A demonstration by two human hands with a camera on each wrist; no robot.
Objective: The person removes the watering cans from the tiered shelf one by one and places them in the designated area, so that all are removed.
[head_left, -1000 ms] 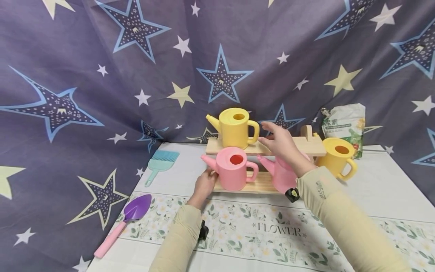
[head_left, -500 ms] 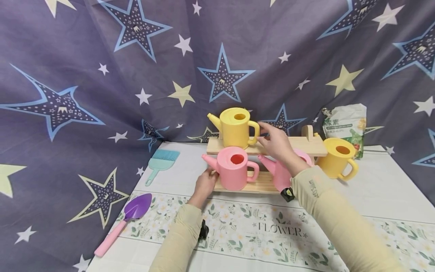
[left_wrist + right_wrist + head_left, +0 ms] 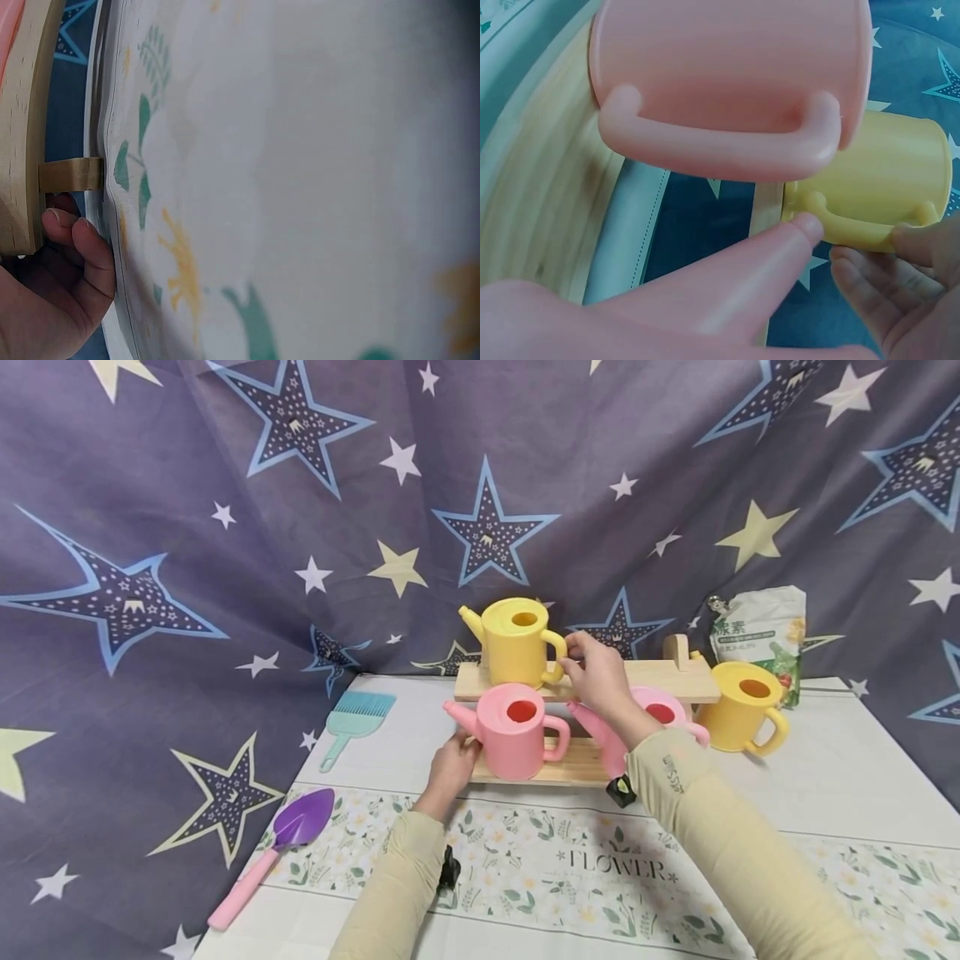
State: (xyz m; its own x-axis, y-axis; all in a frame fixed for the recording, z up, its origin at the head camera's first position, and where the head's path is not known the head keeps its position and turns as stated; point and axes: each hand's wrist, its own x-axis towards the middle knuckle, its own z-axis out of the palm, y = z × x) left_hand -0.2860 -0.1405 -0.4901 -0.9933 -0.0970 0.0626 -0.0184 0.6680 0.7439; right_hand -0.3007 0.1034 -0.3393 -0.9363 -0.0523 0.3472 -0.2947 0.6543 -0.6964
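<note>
Apparently adjusting yellow can [image 3: 512, 652] atop shelf [image 3: 651, 680], pinching handle [image 3: 859, 232] with right hand [image 3: 597, 675], gripping shelf with left hand [image 3: 452, 768], needing steadiness next.

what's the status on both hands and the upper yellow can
Left hand holding wooden shelf. Right hand touching handle of upper yellow can. Can upright; nothing visibly blocking.

Right hand [image 3: 596, 675] farther left, at yellow can's handle [image 3: 556, 658].

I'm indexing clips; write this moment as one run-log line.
left hand: grips wooden shelf; right hand: touches upper yellow can's handle; left pink can: on lower board
</note>
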